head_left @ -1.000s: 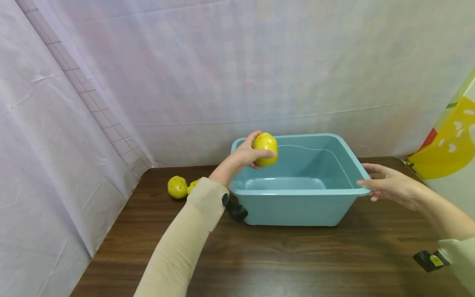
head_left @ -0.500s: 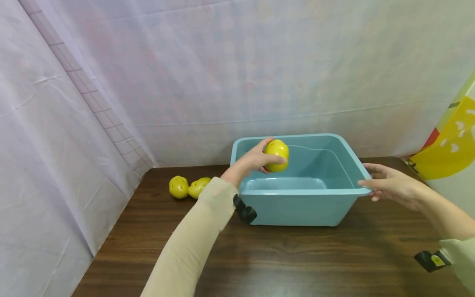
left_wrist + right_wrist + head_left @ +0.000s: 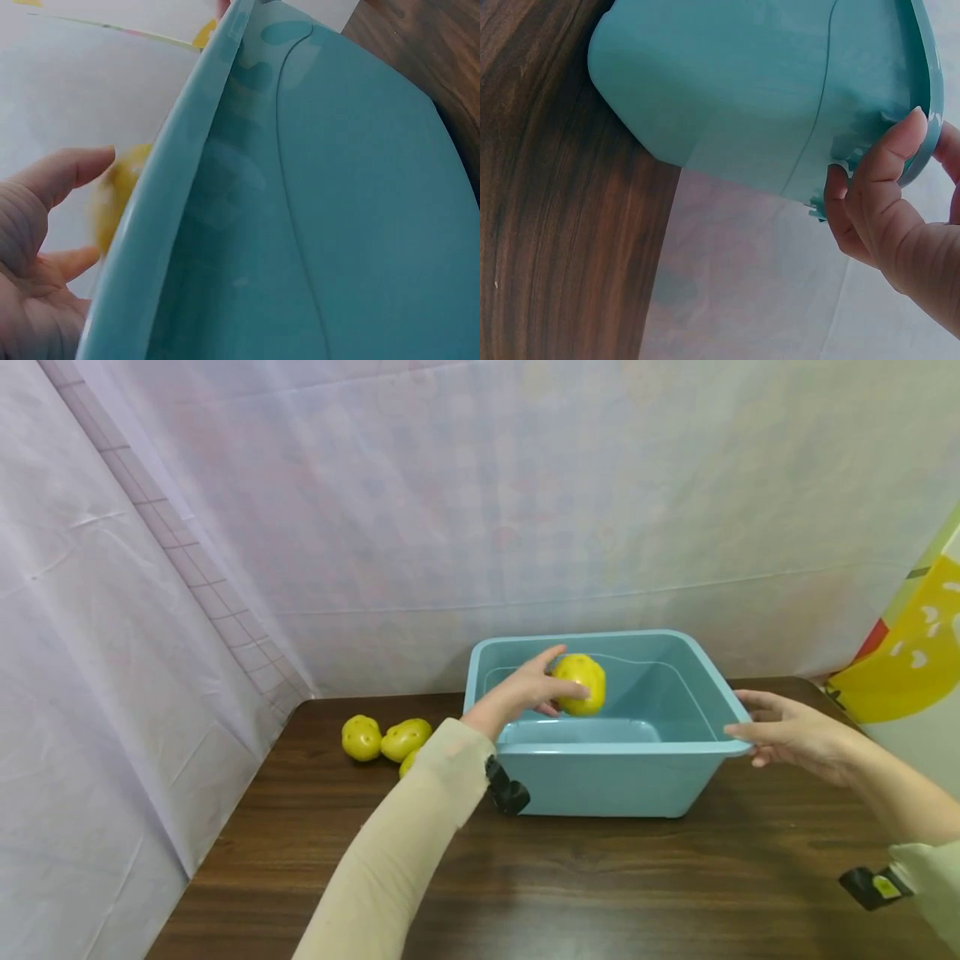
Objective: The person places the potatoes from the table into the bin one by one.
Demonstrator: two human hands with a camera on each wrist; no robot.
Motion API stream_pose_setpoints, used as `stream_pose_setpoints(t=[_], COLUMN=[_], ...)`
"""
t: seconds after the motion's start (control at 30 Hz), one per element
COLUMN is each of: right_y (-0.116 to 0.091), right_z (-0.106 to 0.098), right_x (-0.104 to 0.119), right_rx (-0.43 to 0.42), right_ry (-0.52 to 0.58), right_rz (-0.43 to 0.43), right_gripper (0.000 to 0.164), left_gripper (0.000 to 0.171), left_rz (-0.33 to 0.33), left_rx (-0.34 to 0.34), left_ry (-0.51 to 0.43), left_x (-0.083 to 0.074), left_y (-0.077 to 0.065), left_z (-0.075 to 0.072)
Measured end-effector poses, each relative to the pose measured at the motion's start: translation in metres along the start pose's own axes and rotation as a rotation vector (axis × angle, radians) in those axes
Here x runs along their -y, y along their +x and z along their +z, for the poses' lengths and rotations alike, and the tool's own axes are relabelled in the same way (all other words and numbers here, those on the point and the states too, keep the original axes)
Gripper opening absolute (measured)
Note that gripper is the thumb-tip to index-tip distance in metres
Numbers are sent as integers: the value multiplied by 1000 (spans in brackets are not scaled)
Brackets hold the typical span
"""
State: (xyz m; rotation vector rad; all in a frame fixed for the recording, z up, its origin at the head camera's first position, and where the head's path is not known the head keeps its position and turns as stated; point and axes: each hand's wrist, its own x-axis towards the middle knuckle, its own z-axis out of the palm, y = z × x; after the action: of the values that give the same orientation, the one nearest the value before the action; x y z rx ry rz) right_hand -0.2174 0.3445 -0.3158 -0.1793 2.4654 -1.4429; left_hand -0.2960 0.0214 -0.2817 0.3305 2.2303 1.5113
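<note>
Over the left part of the light-blue plastic tub [image 3: 607, 785] my left hand [image 3: 532, 687] has its fingers spread around a glossy yellow potato [image 3: 585, 673] with dimples. In the left wrist view, thumb and fingers stand apart, and the blurred potato [image 3: 120, 187] shows just beyond the fingertips, partly hidden by the tub's rim [image 3: 169, 187]. On the other side, my right hand [image 3: 795, 735] grips the tub's right rim. The right wrist view has that hand [image 3: 889, 202] pinching the rim between thumb and fingers.
Several more yellow potatoes [image 3: 362, 739] lie on the dark wooden table [image 3: 262, 827] left of the tub, one partly behind my left sleeve. White curtains [image 3: 420, 527] hang close behind and at the left. A yellow printed panel [image 3: 900, 677] stands at the right.
My left hand has moved right and slightly down with the potato, from the tub's left rim to over its inside, and its fingers have spread. My right hand keeps its place on the rim.
</note>
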Motion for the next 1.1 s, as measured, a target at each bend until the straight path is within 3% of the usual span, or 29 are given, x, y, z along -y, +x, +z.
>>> stream_pose_setpoints(t=[0.13, 0.37, 0.57, 0.73, 1.1], right_y=[0, -1, 0, 1, 1], right_z=[0, -4, -5, -6, -8], right_x=[0, -1, -2, -3, -4], right_rx=[-6, -3, 8, 10, 23], right_ry=[-6, 11, 20, 32, 53], right_rz=[6, 6, 3, 6, 6], right_gripper=[73, 73, 72, 72, 71], left_gripper=[81, 82, 82, 81, 82], left_rz=[-21, -17, 0, 7, 31], left_rx=[-21, -29, -34, -72, -179], left_ry=[-57, -64, -84, -69, -17], left_x=[-5, -9, -9, -10, -7], left_y=[-1, -3, -8, -15, -40], left_z=[-1, -4, -15, -35, -94])
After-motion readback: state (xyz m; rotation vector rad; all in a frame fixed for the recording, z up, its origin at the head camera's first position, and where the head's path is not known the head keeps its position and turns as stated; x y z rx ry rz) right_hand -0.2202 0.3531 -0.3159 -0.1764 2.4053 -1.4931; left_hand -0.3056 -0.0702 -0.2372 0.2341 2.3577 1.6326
